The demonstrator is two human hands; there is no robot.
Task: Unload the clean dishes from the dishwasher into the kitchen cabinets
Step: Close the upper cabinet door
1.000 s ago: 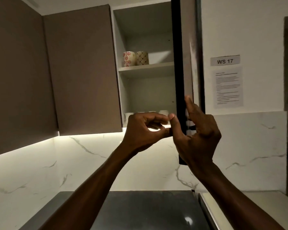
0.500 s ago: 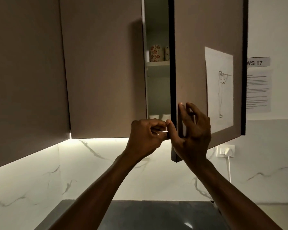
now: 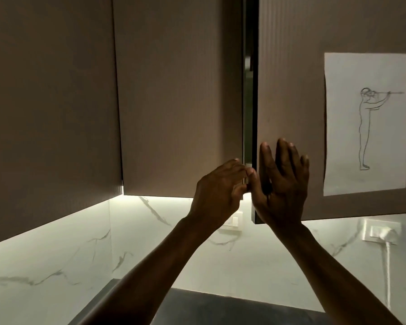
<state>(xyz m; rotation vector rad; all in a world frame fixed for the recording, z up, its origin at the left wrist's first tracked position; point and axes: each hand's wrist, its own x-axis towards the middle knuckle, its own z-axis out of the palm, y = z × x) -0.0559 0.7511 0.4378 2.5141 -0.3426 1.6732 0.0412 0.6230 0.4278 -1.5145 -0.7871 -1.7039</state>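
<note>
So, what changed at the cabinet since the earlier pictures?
The cabinet door swung from wide open to almost shut; only a narrow gap remains and the mugs are hidden. The right hand let go of the door's edge and now has straight fingers at its front. The left hand uncurled its fingers. The neighbouring door stayed closed.

At far left, cabinet, meeting a shut door ahead at the corner. Right of that, a narrow gap, then an ajar door, swung forward of the shut one. On its front, toward the right, a sheet. Below the cabinets, wall; on it a switch under the gap, partly behind the left grip, and a socket under the sheet, cable hanging down. Right grip before the ajar door's lower left corner, left grip just beside it. At bottom, counter.
</note>
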